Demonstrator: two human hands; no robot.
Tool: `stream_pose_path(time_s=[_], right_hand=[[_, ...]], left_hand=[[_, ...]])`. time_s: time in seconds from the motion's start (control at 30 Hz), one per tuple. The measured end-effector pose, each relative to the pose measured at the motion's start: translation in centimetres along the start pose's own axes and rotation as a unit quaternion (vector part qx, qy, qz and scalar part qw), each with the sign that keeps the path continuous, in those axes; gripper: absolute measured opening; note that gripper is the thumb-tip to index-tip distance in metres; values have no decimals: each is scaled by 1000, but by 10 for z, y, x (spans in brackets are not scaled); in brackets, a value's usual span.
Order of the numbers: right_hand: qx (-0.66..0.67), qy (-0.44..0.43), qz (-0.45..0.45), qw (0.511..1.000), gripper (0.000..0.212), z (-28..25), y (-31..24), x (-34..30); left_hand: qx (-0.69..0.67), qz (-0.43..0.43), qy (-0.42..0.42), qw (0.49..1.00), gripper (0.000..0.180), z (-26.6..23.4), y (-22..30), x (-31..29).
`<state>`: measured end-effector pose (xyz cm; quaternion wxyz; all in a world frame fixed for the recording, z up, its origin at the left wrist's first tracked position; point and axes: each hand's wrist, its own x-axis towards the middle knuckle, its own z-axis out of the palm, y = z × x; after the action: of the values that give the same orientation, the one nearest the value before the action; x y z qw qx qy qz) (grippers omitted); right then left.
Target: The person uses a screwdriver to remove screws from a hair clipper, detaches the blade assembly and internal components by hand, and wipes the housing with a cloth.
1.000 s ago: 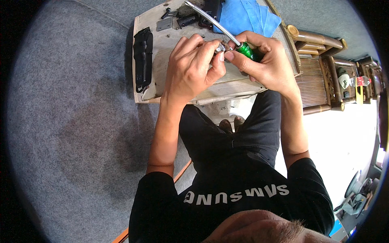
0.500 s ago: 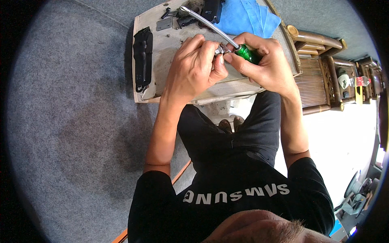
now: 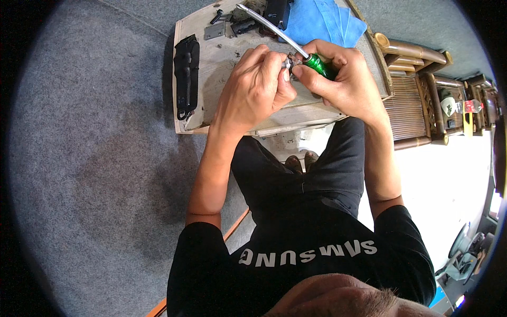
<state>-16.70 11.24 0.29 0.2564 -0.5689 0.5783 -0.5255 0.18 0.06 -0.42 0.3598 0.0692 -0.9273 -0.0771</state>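
Over the wooden table, my left hand pinches a small metal part, mostly hidden by the fingers. Close against it, my right hand has its fingers wrapped round the green handle of a screwdriver. The long metal shaft slants up and left, its tip pointing away from the small part. My right thumb and forefinger come near or touch that part; which, I cannot tell. A black hair clipper housing lies along the table's left edge.
Behind my hands lie a flat grey metal plate, a small black piece, a black box-like device and folded blue cloths. A bamboo chair stands to the right.
My right hand and the screwdriver have shifted slightly, the handle rising a little. My left hand keeps its pinch on the small metal part.
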Motion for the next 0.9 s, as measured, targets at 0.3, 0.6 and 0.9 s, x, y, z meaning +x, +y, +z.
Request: stream_pose_path(time_s=[0.3, 0.6, 0.9], right_hand=[[32, 3, 6, 999, 20, -1, 0, 0], [38, 0, 7, 999, 18, -5, 0, -1], [100, 78, 41, 991, 16, 0, -1, 2]], left_hand=[[4, 23, 12, 1000, 11, -1, -1, 3], [9, 26, 17, 999, 11, -3, -1, 4], [28, -142, 124, 982, 26, -2, -3, -4]])
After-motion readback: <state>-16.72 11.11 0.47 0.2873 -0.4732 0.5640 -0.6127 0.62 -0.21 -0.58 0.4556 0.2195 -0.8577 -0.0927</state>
